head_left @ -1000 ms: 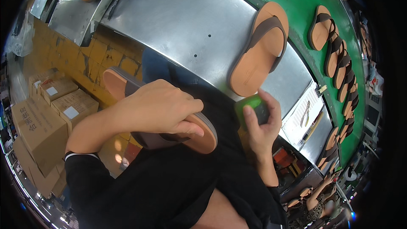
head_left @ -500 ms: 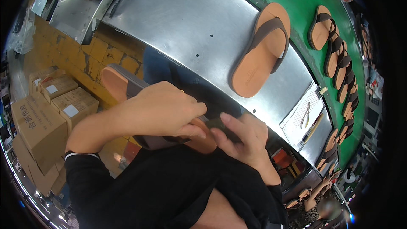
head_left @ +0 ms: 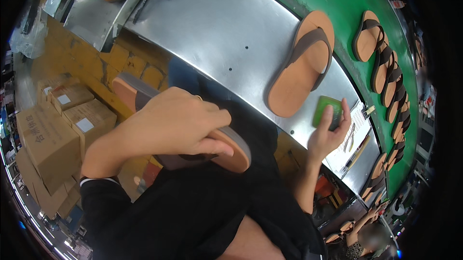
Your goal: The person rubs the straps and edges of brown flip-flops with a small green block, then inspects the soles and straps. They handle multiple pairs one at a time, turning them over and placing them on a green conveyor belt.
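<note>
Your L hand is closed round a sandal, fingers curled in, thumb lying on the tan insole nr the sandal's R end. Sandal's held over your lap, off the tabletop, slanting from upper L to lower R; its middle's mostly hidden by your L hand & wrist, w/ bits of dark strap showing either side.

Your R hand is part open, holding a green block btwn thumb & fingers, well apart from the sandal. Block's over the metal, nr the paper; can't tell if it touches the surface below.

Second sandal lies insole up, just L of the block in view, mostly on the tabletop w/ its far end over the green surface. On the paper you've got small pliers, approx. beside a yellow-handled tool. Row of sandals runs down the green surface at far R, overlapping. Cardboard boxes are stacked on your L, nr the yellow floor. Co-worker's arm shows at lower R.
</note>
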